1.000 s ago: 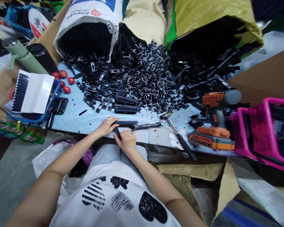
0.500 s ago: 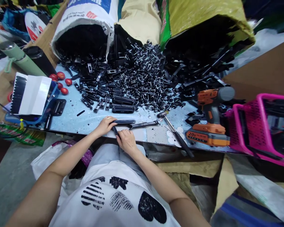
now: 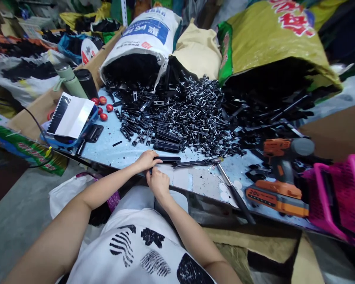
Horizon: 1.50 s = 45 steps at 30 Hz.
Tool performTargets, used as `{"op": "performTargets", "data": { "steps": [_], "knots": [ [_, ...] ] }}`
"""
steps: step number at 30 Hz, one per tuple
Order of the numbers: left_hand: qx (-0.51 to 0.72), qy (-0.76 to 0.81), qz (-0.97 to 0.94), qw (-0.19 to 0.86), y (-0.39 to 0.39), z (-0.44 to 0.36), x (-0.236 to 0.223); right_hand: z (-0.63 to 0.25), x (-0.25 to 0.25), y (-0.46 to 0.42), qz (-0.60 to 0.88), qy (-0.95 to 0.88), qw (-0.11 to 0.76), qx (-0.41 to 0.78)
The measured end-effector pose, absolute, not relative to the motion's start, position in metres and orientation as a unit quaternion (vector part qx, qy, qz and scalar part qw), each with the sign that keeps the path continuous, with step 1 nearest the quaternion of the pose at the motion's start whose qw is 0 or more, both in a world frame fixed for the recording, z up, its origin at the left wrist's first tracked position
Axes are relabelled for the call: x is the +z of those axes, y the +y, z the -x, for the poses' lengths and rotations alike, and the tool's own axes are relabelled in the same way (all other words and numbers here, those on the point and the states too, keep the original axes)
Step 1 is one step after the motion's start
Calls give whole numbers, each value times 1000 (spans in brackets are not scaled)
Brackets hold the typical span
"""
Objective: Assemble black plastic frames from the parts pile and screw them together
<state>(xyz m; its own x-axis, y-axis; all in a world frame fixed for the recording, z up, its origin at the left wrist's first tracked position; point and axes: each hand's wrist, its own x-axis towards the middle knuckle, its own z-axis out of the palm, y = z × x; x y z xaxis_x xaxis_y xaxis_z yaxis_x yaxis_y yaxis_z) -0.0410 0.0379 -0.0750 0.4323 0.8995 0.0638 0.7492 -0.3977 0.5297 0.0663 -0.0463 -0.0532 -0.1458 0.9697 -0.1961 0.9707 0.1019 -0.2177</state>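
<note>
Near the front edge of the table, my left hand (image 3: 149,159) is closed on the left end of a flat black plastic bar (image 3: 170,159). Just below and to its right, my right hand (image 3: 159,182) is closed on a short dark piece (image 3: 150,170), mostly covered by the fingers. Whether that piece joins the bar cannot be made out. A longer, thin black strip (image 3: 192,163) lies right of the bar, its far end by the head of a hammer (image 3: 236,193). Behind the hands, several thick black parts (image 3: 167,145) lie side by side.
A heap of small black parts with metal pins (image 3: 201,114) spills before a white sack (image 3: 142,37) and a yellow sack (image 3: 278,35). An orange cordless drill (image 3: 279,177) and a pink basket (image 3: 328,193) stand right. At left are a blue tray (image 3: 59,142) and red fruits (image 3: 102,100).
The camera view has turned, so the table scene sits lower and further right. Both hands keep hold near the bar's left end; the right hand has drawn closer under the left.
</note>
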Motion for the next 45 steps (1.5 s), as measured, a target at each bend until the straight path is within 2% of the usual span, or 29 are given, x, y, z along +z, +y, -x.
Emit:
{"op": "performTargets", "data": {
  "steps": [8,11,14,17,21,26,31,34,36,40,42,45],
  "knots": [
    [96,476,-850,205,39,41,-57,-49,-51,-56,-658,727,-6,-198],
    [117,557,-807,159,20,45,-48,-65,-39,-57,-594,776,17,-212],
    [128,679,-710,135,-8,46,-45,-93,-25,-40,-576,802,-27,-155],
    [69,716,-679,146,-28,36,-46,-106,-24,-5,-528,841,-93,-74],
    [19,733,-666,139,-28,24,-50,-96,-34,34,-421,900,-23,-109],
    [70,688,-712,122,-25,42,-44,-98,-18,44,-413,898,-4,-154],
    [47,465,-875,126,-38,72,-22,-111,14,25,-320,919,58,-225],
    [48,381,-912,146,-46,91,-9,-117,28,4,-299,920,63,-247],
    [51,394,-904,157,-48,111,-4,-126,32,-5,-306,915,65,-254],
    [50,530,-835,139,-48,149,-2,-146,26,0,-368,893,107,-238],
    [52,556,-818,136,-48,149,-4,-145,19,11,-391,891,86,-214],
    [51,552,-820,142,-48,119,-6,-129,9,23,-407,889,-32,-209]
  ]
}}
